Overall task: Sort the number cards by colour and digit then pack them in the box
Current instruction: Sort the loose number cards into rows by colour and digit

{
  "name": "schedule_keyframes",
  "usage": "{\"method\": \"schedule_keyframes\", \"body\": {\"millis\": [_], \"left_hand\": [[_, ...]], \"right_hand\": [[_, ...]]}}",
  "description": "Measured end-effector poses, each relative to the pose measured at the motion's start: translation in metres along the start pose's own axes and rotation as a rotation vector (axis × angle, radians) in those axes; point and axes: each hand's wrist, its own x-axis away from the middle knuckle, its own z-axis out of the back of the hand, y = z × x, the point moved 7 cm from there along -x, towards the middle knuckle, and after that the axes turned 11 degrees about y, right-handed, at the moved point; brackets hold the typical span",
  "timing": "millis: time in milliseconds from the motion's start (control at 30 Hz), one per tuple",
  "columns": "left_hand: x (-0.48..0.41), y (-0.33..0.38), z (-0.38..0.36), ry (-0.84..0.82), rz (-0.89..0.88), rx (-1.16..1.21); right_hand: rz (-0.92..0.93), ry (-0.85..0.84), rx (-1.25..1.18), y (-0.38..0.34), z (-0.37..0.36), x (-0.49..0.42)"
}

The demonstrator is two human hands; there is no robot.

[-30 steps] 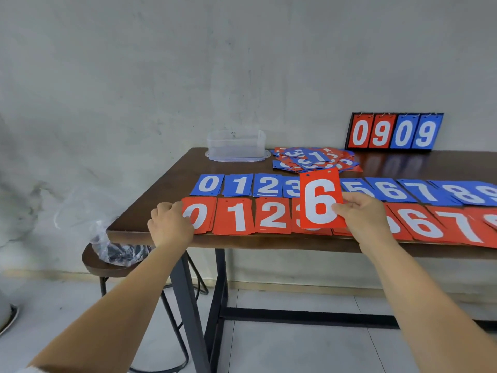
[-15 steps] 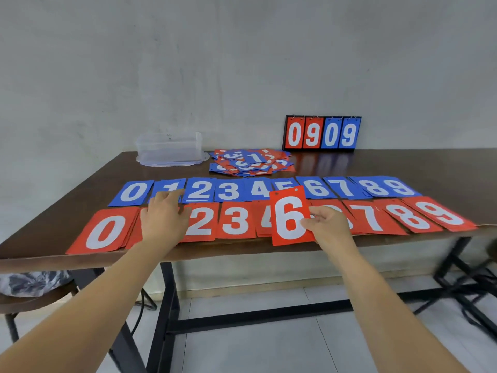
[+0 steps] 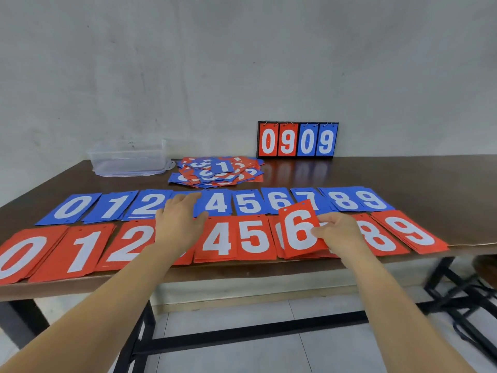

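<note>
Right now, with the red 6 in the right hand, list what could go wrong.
1. The red 6 card, pinched by the right hand, is tilted above the red 6 pile; it may land askew and overlap a neighbouring pile.
2. The red piles lie along the front edge of the table; either forearm crossing them could sweep cards to the floor.
3. The left hand lies open across both rows and might drag the cards beneath it.
</note>
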Motion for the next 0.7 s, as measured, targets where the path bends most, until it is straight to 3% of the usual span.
{"method": "schedule_keyframes", "body": {"millis": [333, 700], "left_hand": [[0.005, 0.037, -0.026, 0.002, -0.004, -0.058], [-0.016, 0.05, -0.04, -0.039, -0.021, -0.082]], "right_hand": [[0.329, 0.052, 0.558, 0.002, -0.019, -0.011], [0.422, 0.02, 0.419, -0.028, -0.043, -0.029]]}}
